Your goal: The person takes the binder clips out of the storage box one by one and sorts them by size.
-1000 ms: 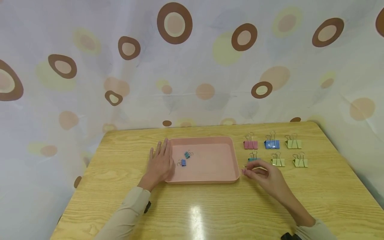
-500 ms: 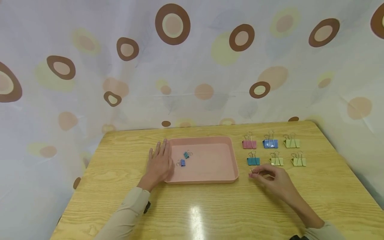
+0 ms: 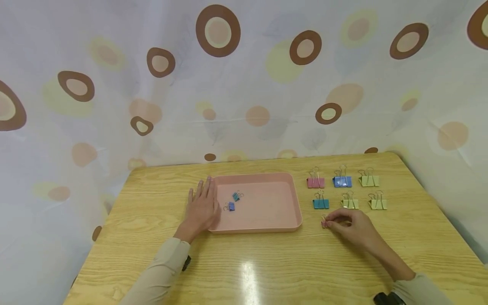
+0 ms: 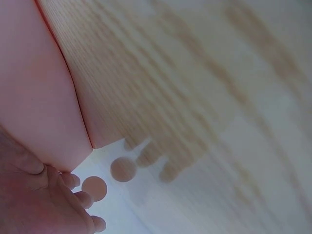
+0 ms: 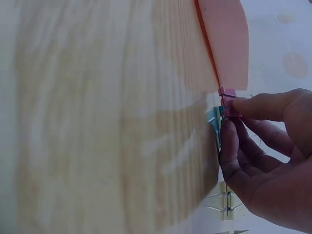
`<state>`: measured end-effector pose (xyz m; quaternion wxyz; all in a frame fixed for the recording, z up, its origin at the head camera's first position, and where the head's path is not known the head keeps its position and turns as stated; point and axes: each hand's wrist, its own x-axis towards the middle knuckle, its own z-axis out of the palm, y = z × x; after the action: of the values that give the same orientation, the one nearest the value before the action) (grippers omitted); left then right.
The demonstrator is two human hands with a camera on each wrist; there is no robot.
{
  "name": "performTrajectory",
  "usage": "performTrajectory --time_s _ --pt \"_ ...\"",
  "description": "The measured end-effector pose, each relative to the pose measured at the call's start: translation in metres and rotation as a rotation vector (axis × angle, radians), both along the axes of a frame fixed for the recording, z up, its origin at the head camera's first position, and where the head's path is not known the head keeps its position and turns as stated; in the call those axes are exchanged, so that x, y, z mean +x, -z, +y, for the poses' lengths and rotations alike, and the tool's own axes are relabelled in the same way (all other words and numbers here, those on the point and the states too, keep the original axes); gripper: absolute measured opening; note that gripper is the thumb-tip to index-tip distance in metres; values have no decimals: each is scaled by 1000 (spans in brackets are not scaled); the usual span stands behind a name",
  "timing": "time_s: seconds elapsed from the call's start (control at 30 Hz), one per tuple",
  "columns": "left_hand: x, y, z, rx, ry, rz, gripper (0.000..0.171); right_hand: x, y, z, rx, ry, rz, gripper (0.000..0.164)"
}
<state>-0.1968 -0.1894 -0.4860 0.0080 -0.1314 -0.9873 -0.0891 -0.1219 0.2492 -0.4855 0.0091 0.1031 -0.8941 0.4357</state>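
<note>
A small pink binder clip (image 5: 227,101) is pinched between the thumb and fingers of my right hand (image 3: 352,226), just in front of the rows of larger clips. My left hand (image 3: 200,207) lies with straight fingers along the left side of a pink tray (image 3: 263,231); in the left wrist view its fingers rest by the tray wall (image 4: 58,112). Inside the tray, toward its left, are a small teal binder clip (image 3: 237,196) and a small blue binder clip (image 3: 231,206).
Larger binder clips stand in two rows right of the tray: pink (image 3: 316,183), blue (image 3: 342,181) and pale green (image 3: 369,181) behind, teal (image 3: 321,204) and two yellow-green ones (image 3: 378,204) in front. A patterned sheet (image 3: 228,84) hangs behind the wooden table (image 3: 213,262).
My right hand has moved right with the small pink binder clip, away from the tray's corner, uncovering the larger teal clip. My left hand has stayed at the tray.
</note>
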Motion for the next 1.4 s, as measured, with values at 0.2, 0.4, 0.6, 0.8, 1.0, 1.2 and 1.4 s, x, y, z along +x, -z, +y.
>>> performTrajectory --time_s 0.2,0.4,0.6,0.8,1.0,1.2,1.4 --pt "0 -2 1 -8 -1 -12 64 -1 -2 1 36 -17 -3 5" --pt "1 -3 1 3 6 9 62 -5 -1 3 77 -27 2 7" --pt "1 -2 1 17 10 9 62 -5 -1 4 73 -32 1 10" --pt "2 -2 0 15 4 4 62 1 -6 1 62 22 9 17" --pt "1 -2 -1 -14 0 0 62 4 -19 -11 -45 17 47 19" --pt "0 -1 -2 -11 -2 -1 62 3 -27 -32 -220 -47 26 21" --pt "0 0 -2 -6 1 -2 61 -3 -31 -56 -230 -58 51 21"
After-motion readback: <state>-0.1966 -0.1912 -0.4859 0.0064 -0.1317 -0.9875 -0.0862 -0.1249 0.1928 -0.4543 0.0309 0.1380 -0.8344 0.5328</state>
